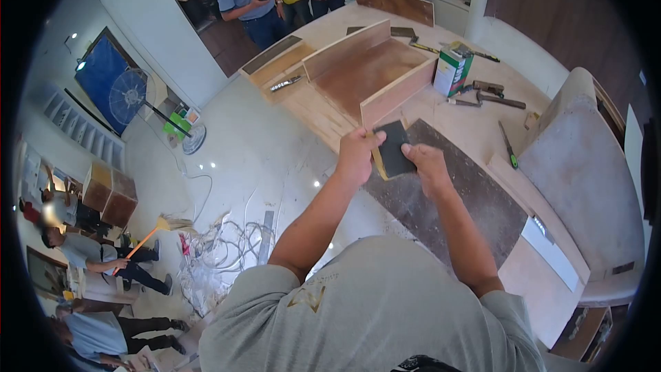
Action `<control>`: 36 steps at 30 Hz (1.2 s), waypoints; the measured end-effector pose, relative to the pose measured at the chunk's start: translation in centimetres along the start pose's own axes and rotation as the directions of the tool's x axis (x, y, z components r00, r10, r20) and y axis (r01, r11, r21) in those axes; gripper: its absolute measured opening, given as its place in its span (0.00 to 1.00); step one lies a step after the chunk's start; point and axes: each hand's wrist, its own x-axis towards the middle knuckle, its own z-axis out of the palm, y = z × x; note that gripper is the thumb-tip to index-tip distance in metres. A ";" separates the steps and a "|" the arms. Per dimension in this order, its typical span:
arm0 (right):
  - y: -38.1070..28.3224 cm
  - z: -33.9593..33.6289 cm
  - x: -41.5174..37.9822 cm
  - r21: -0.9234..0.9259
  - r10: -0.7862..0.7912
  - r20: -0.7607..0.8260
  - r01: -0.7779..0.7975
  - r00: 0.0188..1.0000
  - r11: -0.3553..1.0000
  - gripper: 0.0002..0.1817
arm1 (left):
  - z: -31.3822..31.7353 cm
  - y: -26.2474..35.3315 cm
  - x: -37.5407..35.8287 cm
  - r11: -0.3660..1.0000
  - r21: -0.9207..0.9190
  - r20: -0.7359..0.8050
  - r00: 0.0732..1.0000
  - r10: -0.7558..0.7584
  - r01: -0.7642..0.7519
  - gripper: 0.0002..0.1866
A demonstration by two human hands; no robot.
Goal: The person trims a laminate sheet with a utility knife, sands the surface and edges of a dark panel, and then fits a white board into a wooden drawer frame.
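Both my hands grip a dark grey piece of sandpaper (395, 149) with a tan edge, held above the near side of the work table. My left hand (357, 154) pinches its left side, thumb on the dark face. On the opposite side, my right hand (428, 165) holds the edge with its thumb pressed on the face. Below lies a dark, dusty panel (475, 200). Just beyond my hands stands an open wooden box frame (382, 72) with a brown base.
A green-and-white can (452, 72), a hammer (501, 100) and a green-handled tool (509, 146) lie on the right. Several people stand beyond the table. Left on the floor are a pedestal fan (129, 98), tangled cables (227, 251) and a person holding a broom (143, 242).
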 end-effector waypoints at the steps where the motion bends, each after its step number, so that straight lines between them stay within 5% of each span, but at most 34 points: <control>1: 0.0 0.0 -0.4 0.091 0.031 0.033 -0.034 0.999 0.995 0.22 | -0.3 -0.5 0.0 1.000 -0.007 -0.003 1.000 -0.004 0.004 0.14; 5: 0.9 -0.7 -0.2 0.261 0.031 0.136 -0.066 0.990 0.963 0.24 | -0.6 -1.3 -0.5 0.991 0.120 -0.047 0.998 -0.051 0.056 0.13; 11: 2.2 -1.1 0.7 0.106 0.028 0.038 -0.032 0.999 0.994 0.18 | -0.1 -0.7 -1.2 0.903 0.427 0.117 0.993 0.003 -0.053 0.13; 14: 2.8 -1.1 1.0 0.112 -0.031 -0.005 0.032 1.000 0.993 0.15 | 0.6 -0.1 -1.7 0.909 0.409 0.132 0.991 0.034 -0.086 0.10; 17: 2.5 -0.7 0.7 0.115 -0.053 -0.060 0.059 0.997 0.992 0.13 | 0.8 -0.5 -1.5 0.980 0.197 0.066 0.998 -0.021 0.008 0.07; 26: 0.7 0.4 -0.7 0.329 -0.018 -0.040 0.030 0.999 0.944 0.10 | -0.6 -1.8 -0.7 0.949 0.317 0.021 1.000 -0.014 0.006 0.04; 29: 2.4 -0.7 0.4 0.183 -0.065 -0.043 0.072 0.997 0.980 0.09 | -0.6 -1.9 -0.8 0.911 0.408 -0.003 0.997 -0.074 0.069 0.08; 32: 4.0 -1.9 1.3 -0.280 -0.193 -0.076 0.164 0.978 0.946 0.07 | -0.4 -1.7 -1.2 0.511 0.824 0.184 0.969 0.167 -0.245 0.17; 35: 3.6 -1.8 -0.2 -0.445 -0.310 0.137 0.338 0.941 0.829 0.06 | 0.1 -1.4 -2.4 0.219 0.896 0.357 0.920 0.163 -0.387 0.22; 36: 3.2 -1.3 -1.0 -0.400 -0.231 0.193 0.292 0.953 0.869 0.04 | -0.8 -2.5 -2.1 0.375 0.850 0.389 0.921 0.022 -0.369 0.24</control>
